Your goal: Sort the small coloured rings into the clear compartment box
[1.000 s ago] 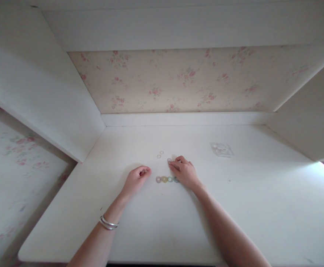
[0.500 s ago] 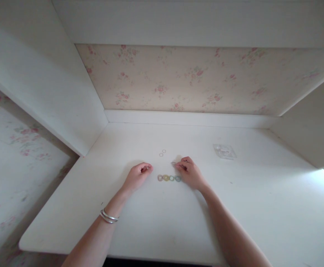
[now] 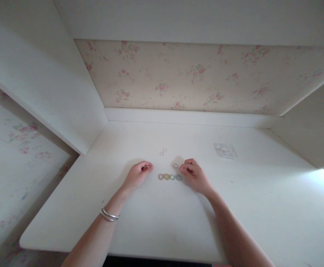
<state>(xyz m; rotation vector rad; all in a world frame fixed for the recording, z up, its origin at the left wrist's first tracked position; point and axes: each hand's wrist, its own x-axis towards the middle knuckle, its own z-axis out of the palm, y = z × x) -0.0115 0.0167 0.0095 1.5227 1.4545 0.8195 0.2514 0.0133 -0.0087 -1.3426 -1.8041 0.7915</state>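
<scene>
Right hand [image 3: 195, 176] pinches a small clear ring [image 3: 175, 165] at its fingertips, just above the desk [image 3: 156, 222]. Left hand [image 3: 138, 174] rests loosely curled on the desk; whether it holds anything cannot be told. Between the hands, a row of four coloured rings [image 3: 169, 177] lies flat, its long axis parallel to the near edge. Two clear rings [image 3: 163, 151] sit behind the row. A clear plastic packet [image 3: 224, 151] lies toward the back right. Open desk surface extends to all edges.

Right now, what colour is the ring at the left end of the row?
Pink, I think; the ring is tiny and pale in the head view.
</scene>
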